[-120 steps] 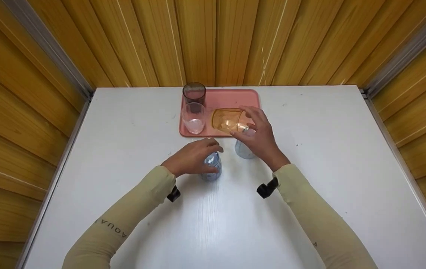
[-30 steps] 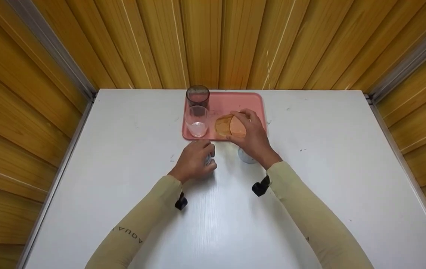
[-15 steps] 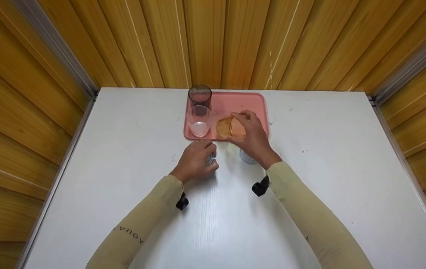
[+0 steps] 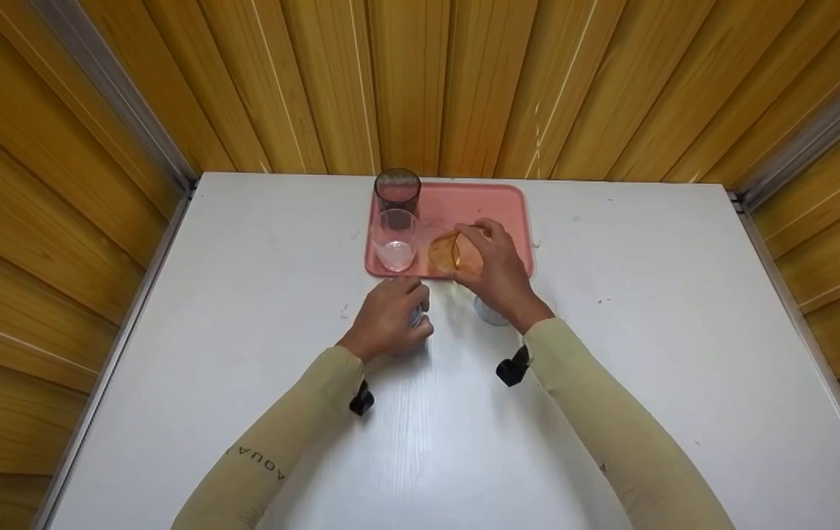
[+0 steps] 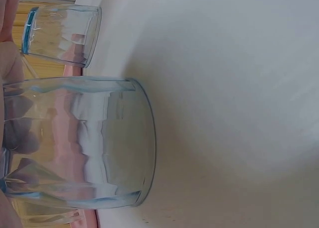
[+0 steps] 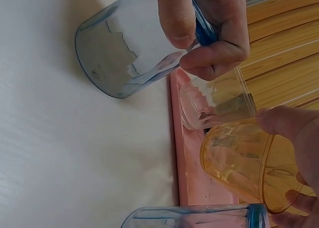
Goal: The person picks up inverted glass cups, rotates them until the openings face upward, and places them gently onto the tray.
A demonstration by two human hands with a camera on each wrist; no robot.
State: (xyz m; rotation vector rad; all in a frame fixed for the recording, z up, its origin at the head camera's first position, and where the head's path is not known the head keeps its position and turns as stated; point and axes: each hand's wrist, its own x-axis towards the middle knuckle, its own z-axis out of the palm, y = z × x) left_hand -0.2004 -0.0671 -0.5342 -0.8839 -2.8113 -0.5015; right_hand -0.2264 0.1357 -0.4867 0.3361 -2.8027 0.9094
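My left hand (image 4: 388, 315) grips a blue-tinted glass (image 5: 117, 143) from above, by its thick base end. That glass is upside down, its wide rim facing the white table. My right hand (image 4: 497, 269) holds an amber glass (image 6: 234, 156) by the rim, fingers and thumb on opposite sides. The amber glass is over the front part of the pink tray (image 4: 489, 202), its base end toward the tray. A second blue-tinted glass (image 5: 62, 36) stands upside down on the table, mostly hidden below the right hand in the head view.
On the tray's left side a clear glass (image 4: 394, 246) stands in front of a dark smoky glass (image 4: 397, 190). The tray lies near the back edge of the white table (image 4: 611, 331). Wood-look panels (image 4: 405, 81) enclose the back and sides.
Since four seconds ago, the left hand has closed further around its blue glass, and the right hand's hold on the amber glass has shifted, turning it. In the last second both hands are nearly still.
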